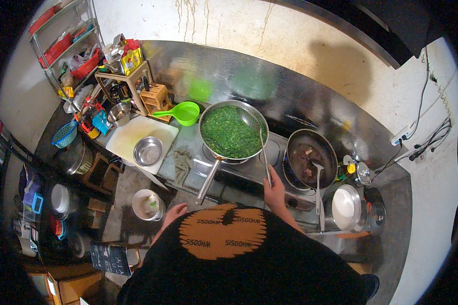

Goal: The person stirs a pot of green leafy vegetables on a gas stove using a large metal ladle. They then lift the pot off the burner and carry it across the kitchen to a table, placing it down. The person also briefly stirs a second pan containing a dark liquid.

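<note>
My right hand (274, 190) grips the handle of a metal ladle (264, 148), whose bowl rests in the chopped greens (227, 131) at the right side of a wide steel pan (203, 142). The pan stands on the stove, its long handle (208, 181) pointing towards me. My left hand (177, 210) hangs near my body, below the pan handle, with nothing seen in it; its fingers look loosely curled. To the right, a dark frying pan (334, 156) holds brown pieces and a metal spatula (318, 183) on another burner, where a blue flame shows.
Left of the greens are a green plastic ladle (186, 113), a crumpled cloth (182, 167) and a cutting board (118, 133) with a steel bowl (148, 151). A white bucket (135, 204) stands lower left. A bowl of white contents (343, 207), bottles and a lidded jar are at right.
</note>
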Action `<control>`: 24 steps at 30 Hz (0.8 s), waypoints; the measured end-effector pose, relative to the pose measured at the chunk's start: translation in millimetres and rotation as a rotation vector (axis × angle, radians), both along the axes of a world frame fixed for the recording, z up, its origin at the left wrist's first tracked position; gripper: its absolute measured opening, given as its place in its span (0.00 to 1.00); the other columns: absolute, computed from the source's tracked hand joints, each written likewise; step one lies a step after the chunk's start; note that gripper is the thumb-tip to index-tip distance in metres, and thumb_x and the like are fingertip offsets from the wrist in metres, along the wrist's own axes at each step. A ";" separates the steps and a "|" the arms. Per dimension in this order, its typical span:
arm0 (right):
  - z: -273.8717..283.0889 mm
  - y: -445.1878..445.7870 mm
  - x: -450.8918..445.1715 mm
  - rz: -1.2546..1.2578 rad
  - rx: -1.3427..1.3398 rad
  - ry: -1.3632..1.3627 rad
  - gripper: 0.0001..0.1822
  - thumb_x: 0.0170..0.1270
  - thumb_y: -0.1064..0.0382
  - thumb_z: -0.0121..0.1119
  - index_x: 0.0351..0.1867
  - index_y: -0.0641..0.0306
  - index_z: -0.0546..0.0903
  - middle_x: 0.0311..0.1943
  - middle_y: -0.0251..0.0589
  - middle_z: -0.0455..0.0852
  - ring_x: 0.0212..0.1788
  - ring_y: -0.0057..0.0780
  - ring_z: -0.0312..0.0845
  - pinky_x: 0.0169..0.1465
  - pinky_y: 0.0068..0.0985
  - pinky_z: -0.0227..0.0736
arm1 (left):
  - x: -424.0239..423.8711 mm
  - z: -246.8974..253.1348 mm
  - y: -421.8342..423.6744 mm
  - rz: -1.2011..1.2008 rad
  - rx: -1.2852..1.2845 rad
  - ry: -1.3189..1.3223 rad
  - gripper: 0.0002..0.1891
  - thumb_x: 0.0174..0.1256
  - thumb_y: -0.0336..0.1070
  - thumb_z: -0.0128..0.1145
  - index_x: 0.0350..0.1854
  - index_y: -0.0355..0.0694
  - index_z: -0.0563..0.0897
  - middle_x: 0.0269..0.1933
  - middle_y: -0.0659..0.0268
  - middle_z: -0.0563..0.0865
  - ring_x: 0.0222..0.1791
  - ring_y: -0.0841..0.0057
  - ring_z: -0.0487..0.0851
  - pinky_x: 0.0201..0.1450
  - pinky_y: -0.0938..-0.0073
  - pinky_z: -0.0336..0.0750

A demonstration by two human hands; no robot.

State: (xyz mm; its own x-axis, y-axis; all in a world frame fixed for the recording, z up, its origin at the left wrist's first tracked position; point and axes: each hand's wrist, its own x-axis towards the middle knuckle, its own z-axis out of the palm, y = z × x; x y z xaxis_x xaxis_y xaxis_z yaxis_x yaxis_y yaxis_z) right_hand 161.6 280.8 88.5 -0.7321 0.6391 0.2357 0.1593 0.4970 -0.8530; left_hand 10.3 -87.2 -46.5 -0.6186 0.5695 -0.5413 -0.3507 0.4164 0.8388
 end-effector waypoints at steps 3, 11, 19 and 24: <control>-1.0 -1.0 -0.9 -0.014 0.020 0.039 0.25 0.61 0.66 0.55 0.61 0.66 0.68 0.52 0.52 0.76 0.51 0.39 0.75 0.54 0.28 0.68 | -11.3 -36.1 -5.8 0.063 -0.050 -0.172 0.23 0.68 0.44 0.51 0.58 0.32 0.71 0.51 0.59 0.80 0.49 0.76 0.77 0.52 0.76 0.70; 0.1 -1.2 0.3 -0.029 -0.021 0.000 0.25 0.62 0.68 0.54 0.62 0.66 0.67 0.53 0.46 0.76 0.50 0.29 0.73 0.53 0.23 0.66 | 17.7 55.1 11.5 0.058 0.019 0.166 0.23 0.68 0.44 0.51 0.57 0.31 0.72 0.50 0.59 0.81 0.48 0.75 0.78 0.51 0.76 0.70; -3.9 -0.1 -1.6 -0.016 -0.025 0.019 0.25 0.62 0.69 0.53 0.63 0.66 0.66 0.53 0.42 0.76 0.50 0.24 0.71 0.53 0.20 0.65 | -0.4 -0.6 -3.1 -0.005 0.056 0.094 0.23 0.67 0.44 0.51 0.57 0.31 0.72 0.46 0.60 0.82 0.44 0.76 0.80 0.48 0.77 0.72; -5.6 1.5 -2.1 -0.022 0.023 0.013 0.25 0.62 0.69 0.53 0.63 0.67 0.66 0.54 0.44 0.75 0.51 0.24 0.71 0.53 0.20 0.65 | -3.5 -4.9 -3.2 0.006 0.101 0.007 0.22 0.68 0.43 0.51 0.57 0.31 0.73 0.47 0.60 0.82 0.46 0.77 0.80 0.48 0.77 0.72</control>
State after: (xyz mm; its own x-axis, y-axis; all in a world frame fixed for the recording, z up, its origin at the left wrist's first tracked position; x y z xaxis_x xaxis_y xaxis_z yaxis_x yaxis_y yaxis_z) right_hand 159.5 282.2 82.9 -0.7146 0.6495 0.2600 0.1594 0.5130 -0.8434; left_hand 6.8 -90.4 -51.4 -0.6259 0.6170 -0.4771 -0.3468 0.3278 0.8788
